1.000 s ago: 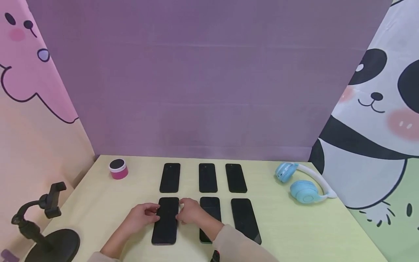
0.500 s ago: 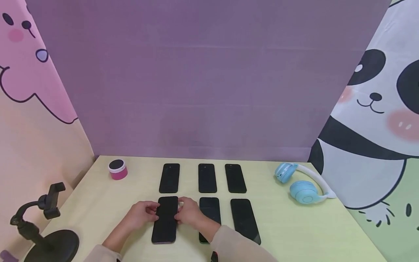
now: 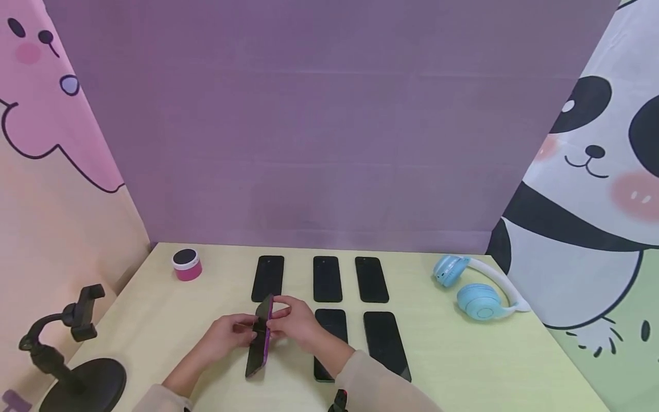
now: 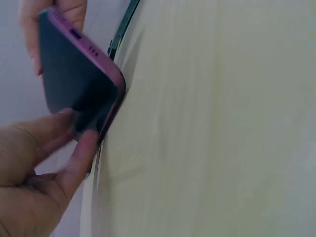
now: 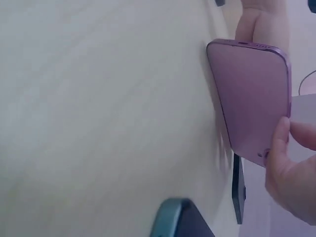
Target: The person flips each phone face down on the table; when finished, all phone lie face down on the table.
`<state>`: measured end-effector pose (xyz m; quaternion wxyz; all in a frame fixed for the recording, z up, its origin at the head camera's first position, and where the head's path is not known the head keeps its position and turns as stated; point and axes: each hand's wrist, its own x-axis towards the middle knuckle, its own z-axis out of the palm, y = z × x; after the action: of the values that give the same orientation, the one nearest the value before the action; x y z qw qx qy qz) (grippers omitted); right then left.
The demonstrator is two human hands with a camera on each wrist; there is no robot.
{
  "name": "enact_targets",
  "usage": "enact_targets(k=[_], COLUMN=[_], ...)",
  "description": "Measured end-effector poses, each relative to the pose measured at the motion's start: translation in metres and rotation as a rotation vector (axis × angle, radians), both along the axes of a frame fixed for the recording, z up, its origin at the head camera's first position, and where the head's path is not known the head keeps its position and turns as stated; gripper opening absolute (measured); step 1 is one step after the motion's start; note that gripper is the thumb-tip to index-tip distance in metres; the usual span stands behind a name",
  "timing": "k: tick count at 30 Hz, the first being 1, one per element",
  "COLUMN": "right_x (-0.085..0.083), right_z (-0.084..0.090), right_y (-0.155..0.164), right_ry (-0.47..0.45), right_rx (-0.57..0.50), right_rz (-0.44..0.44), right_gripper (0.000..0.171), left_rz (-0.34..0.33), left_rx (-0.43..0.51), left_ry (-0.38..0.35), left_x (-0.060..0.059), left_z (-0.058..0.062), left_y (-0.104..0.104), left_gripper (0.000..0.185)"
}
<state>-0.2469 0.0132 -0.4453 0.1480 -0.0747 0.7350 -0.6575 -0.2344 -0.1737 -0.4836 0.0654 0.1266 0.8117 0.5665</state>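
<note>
A smartphone [image 3: 259, 339] with a dark screen and purple frame stands tilted on its long side, its screen towards the left. My right hand [image 3: 297, 325] pinches its raised right edge near the top. At the phone's left side, my left hand [image 3: 226, 337] holds it with thumb and finger by the lower edge. The left wrist view shows that hand [image 4: 44, 168] with fingertips against the dark screen. In the right wrist view the plain mauve back [image 5: 252, 94] faces the camera, with the right hand [image 5: 296, 173] at one corner.
Three dark phones lie in a back row, including the left one [image 3: 268, 278]. Two more, a middle phone [image 3: 331, 343] and right phone [image 3: 386, 346], lie in front, by the right forearm. Blue headphones [image 3: 479, 300], a pink-white speaker [image 3: 186, 265] and a black stand [image 3: 77, 377] surround them.
The phone between my hands lay flat with its screen up; now its right edge is lifted and it is turned up onto its left side. My right hand has risen with it.
</note>
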Motion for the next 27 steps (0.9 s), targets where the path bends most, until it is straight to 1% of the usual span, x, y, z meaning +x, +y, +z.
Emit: enact_targets(k=[3,8,12,16,18,21,25,27], right_x=[0.001,0.003,0.003,0.003,0.003,0.003,0.003,0.003], right_z=[0.0,-0.001,-0.001,0.001,0.001,-0.002,-0.008,-0.012], right_y=[-0.002,-0.006,-0.01,-0.012,-0.013,-0.014,-0.015,-0.015], right_ry=[0.01,0.024,0.04,0.053,0.054,0.06,0.065,0.066], right_rx=[-0.059,-0.12,-0.124,-0.122,-0.126,-0.125,-0.102,-0.065], right_rz=[0.039,0.089,0.088,0.089,0.092,0.094,0.103,0.101], right_gripper=[0.054,0.053,0.055,0.055,0.054,0.052,0.051,0.051], left_rz=[-0.035,-0.047,-0.053,-0.047,-0.038,0.006,0.083,0.112], left_rx=[0.149,0.308,0.373,0.388,0.364,0.275,0.062,-0.024], left_ry=[-0.031,-0.05,-0.073,-0.079,-0.063,-0.024,0.031,0.04], left_x=[0.003,0.005,0.005,0.006,0.006,0.008,0.011,0.013], left_z=[0.003,0.007,0.006,0.005,0.007,0.013,0.026,0.032], left_y=[0.002,0.002,0.001,0.0,-0.001,-0.001,0.002,0.004], left_gripper=[0.043,0.048,0.048,0.048,0.047,0.048,0.055,0.052])
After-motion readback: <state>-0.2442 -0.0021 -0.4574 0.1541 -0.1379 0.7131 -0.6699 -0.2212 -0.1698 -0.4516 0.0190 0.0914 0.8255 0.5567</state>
